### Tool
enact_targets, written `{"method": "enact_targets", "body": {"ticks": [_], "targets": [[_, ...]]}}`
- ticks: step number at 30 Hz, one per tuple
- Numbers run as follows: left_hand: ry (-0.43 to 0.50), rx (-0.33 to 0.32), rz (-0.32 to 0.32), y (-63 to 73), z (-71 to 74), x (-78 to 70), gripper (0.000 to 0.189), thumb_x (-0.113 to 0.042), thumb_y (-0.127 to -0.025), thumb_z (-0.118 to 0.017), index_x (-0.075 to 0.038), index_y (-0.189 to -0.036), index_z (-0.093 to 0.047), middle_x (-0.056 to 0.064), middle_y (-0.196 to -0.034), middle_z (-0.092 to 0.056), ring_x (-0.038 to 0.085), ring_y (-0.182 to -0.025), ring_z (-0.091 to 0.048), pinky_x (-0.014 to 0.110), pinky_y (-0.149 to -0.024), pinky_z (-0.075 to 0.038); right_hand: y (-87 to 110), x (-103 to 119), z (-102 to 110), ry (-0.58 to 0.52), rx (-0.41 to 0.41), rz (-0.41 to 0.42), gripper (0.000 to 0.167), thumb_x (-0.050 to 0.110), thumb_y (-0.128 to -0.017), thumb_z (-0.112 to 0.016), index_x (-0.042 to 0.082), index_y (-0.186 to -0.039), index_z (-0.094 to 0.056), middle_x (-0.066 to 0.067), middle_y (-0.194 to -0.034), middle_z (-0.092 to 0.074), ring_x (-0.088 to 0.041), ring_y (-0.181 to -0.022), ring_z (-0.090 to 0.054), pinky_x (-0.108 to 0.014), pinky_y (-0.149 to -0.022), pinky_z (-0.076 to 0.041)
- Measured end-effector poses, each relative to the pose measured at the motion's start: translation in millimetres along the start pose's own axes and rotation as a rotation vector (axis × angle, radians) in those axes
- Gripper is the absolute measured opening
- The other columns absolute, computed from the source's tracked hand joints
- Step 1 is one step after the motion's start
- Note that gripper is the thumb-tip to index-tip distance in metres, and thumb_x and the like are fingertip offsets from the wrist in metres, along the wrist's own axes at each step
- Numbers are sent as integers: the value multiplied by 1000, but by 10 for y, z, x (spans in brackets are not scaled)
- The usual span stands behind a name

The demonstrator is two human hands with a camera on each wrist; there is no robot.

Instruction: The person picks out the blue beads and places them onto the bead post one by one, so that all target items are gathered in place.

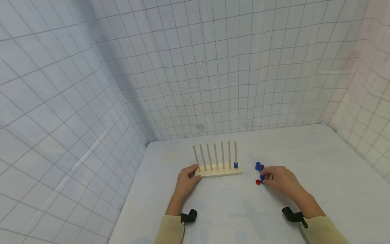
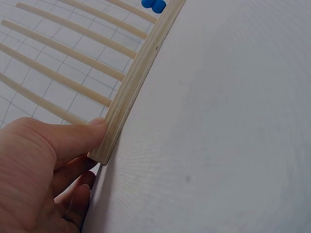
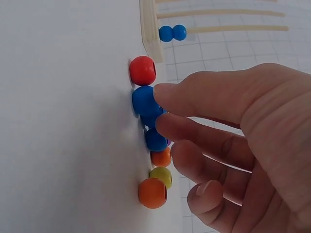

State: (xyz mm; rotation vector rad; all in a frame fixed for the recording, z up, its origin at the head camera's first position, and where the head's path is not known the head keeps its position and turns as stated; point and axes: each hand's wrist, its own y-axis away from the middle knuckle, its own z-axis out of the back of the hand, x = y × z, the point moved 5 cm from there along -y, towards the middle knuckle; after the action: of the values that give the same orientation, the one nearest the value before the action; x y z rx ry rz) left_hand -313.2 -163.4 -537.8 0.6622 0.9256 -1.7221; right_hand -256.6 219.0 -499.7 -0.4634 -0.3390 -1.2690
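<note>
A light wooden base [image 1: 219,172] with a row of several upright wooden pegs stands on the table. My left hand [image 1: 184,181] grips its left end, the thumb [image 2: 80,138] on the near side and the other fingers behind. Two blue beads [image 3: 173,33] are threaded at the foot of the rightmost peg. To the right of the base, my right hand [image 1: 281,181] pinches a blue bead [image 3: 145,101] between thumb and index finger, low over the table. A red bead [image 3: 142,71] lies right beside it, and more blue beads [image 3: 155,140] are partly hidden by the fingers.
In the right wrist view, an orange bead [image 3: 152,193] and a yellow-green bead [image 3: 161,177] lie under the curled fingers. Further blue beads [image 1: 258,164] sit just behind the right hand. The white table [image 1: 225,210] is backed by grid-patterned curtains [image 1: 210,78].
</note>
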Motion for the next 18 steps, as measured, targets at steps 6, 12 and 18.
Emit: {"method": "enact_targets", "body": {"ticks": [6,12,18], "targets": [[4,5,-10,1,5,-10,51,-14,-90,-77,-2,-137,-62,17,-138,-60,35,-130,-52,48,-104,-46,-1,-15,-52,0,34,-17,17,11,-82,-79,18,-97,-76,10,-82,-64,-10,-71,-55,-33,-63,-48],[-21,2,1,-10,4,3,52,-14,-88,-78,-3,-137,-62,15,-138,-60,34,-131,-52,47,-105,-46,3,-5,-75,17,46,-1,16,11,-80,-81,19,-92,-75,11,-80,-64,-10,-73,-58,-36,-65,-51],[-21,15,5,-14,-1,-4,52,-13,-88,-78,-3,-137,-62,15,-138,-60,33,-131,-53,47,-104,-47,6,16,-69,52,47,18,16,12,-79,-83,19,-90,-74,11,-79,-63,-9,-72,-56,-34,-63,-51]]}}
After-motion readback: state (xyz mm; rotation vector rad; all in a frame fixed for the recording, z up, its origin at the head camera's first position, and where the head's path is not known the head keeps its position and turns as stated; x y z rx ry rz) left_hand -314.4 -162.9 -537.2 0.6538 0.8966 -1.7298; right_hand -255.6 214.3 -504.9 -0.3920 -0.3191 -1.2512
